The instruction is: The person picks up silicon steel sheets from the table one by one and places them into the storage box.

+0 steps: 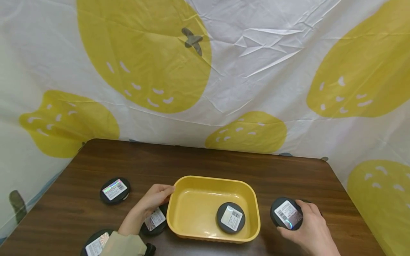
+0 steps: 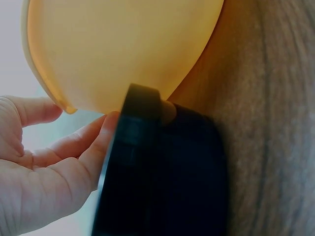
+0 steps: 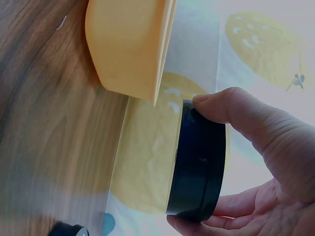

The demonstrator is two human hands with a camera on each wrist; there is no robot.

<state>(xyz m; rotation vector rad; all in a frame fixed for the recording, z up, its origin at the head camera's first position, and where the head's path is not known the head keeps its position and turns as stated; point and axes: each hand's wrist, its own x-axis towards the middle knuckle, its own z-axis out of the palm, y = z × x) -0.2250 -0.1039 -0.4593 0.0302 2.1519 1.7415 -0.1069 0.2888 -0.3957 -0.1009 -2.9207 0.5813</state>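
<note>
A yellow rectangular plastic tub (image 1: 193,209) stands on the table; one round black container with a white label (image 1: 231,218) lies inside it, toward the right. My left hand (image 1: 155,197) pinches the tub's left rim, thumb and fingers on either side of the edge in the left wrist view. Below that hand, another round black container (image 1: 156,222) sits beside the tub, partly covered by the wrist. Right of the tub, my right hand (image 1: 309,224) grips a labelled round black container (image 1: 286,214) by its sides. The right wrist view shows this container (image 3: 198,162) held clear of the table.
Two more labelled black containers, one farther back (image 1: 115,191) and one near the front (image 1: 97,243), lie on the left of the brown wooden table (image 1: 153,160). Another dark container (image 3: 69,229) shows low in the right wrist view. A lemon-print cloth (image 1: 256,89) hangs behind.
</note>
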